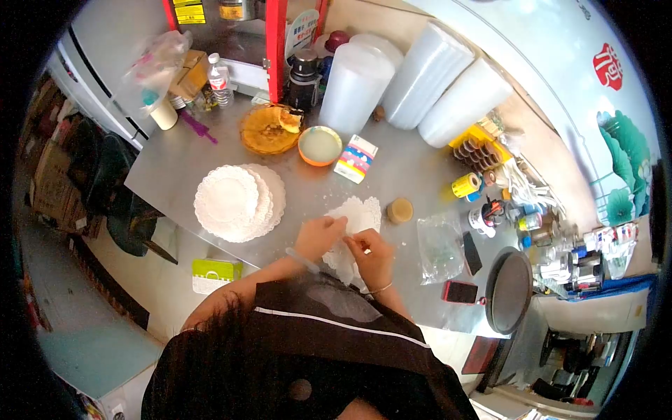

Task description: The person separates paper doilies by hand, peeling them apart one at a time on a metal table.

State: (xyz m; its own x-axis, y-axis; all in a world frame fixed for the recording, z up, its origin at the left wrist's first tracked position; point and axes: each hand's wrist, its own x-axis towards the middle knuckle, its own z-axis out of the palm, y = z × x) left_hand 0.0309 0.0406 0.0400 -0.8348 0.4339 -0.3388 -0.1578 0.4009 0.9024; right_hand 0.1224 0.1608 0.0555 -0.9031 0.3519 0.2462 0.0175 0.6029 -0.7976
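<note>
A white lace-edged paper doily (360, 213) lies on the metal table under my two hands. My left hand (320, 238) is closed, its fingertips pinched together over the doily. Close beside it, my right hand (372, 257) is also closed in a pinch. What sits between the fingertips is too small to make out. Small white scraps lie around the doily. To the left rests a stack of white scalloped doilies (227, 203). A small cup of tan paste or liquid (400, 210) stands just right of the doily.
Behind the hands are an orange-rimmed bowl (320, 145), a colourful carton (357, 159) and a yellow plate (262, 133) with food. Large plastic-wrapped rolls (357, 84) line the back. On the right are a clear plastic bag (439, 245), a phone (460, 292) and a round dark tray (509, 292).
</note>
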